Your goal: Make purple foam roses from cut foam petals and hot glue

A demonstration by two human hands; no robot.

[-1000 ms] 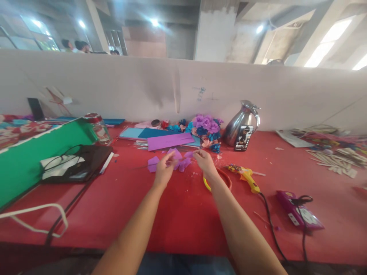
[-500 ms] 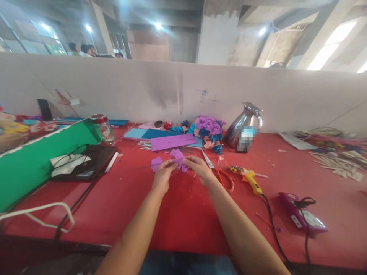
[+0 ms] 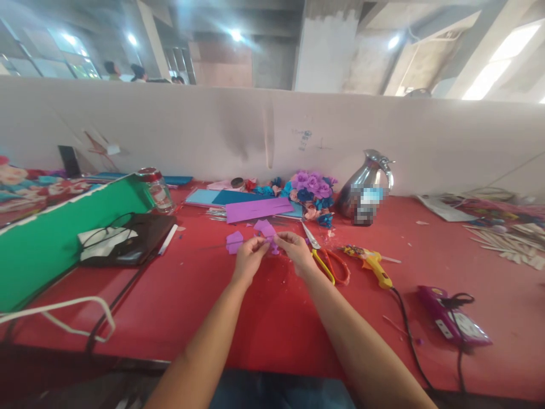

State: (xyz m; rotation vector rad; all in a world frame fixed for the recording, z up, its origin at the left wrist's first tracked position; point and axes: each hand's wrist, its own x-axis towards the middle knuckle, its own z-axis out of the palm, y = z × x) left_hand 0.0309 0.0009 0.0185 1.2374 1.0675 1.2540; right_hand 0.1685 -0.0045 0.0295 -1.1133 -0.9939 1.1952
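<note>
Above the red table my left hand [image 3: 249, 261] and my right hand [image 3: 296, 251] meet, both with fingers pinched. Between their fingertips is a small purple paper piece [image 3: 272, 242], partly hidden by the fingers. A thin dark wire reaches leftward from my left hand. Cut purple paper pieces lie close by, one group [image 3: 234, 242] left of my left hand and another piece [image 3: 264, 228] just beyond the fingertips. Right of my right hand rest scissors [image 3: 330, 264] with one yellow and one red-orange handle loop. A purple paper strip [image 3: 259, 210] lies farther back.
Paper flowers [image 3: 313, 188] are bunched behind the hands, beside a metal jug [image 3: 361, 184]. To the right are a yellow glue gun [image 3: 374, 268] and a purple power strip [image 3: 453, 318] with cords. A glass jar [image 3: 158, 193], dark case [image 3: 147, 241] and green board [image 3: 85, 227] stand left.
The purple paper between my fingers shows less of itself and has turned. My right hand has shifted slightly, baring more of the scissors' yellow handle. The whole view has moved a little.
</note>
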